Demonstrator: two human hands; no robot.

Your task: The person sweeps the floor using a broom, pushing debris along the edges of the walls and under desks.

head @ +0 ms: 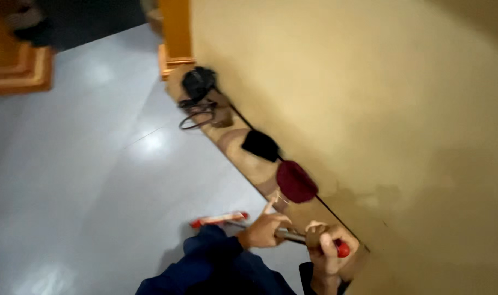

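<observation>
Two hands gripped a metal handle with red ends, low near the yellow wall. Her left hand curled loosely round the shaft, forefinger raised. The right hand was clenched tight on the red grip. That handle ran left to a red head on the grey floor. Farther along the brown skirting lay a dark red cloth, a black cloth and a black bundle with cords.
</observation>
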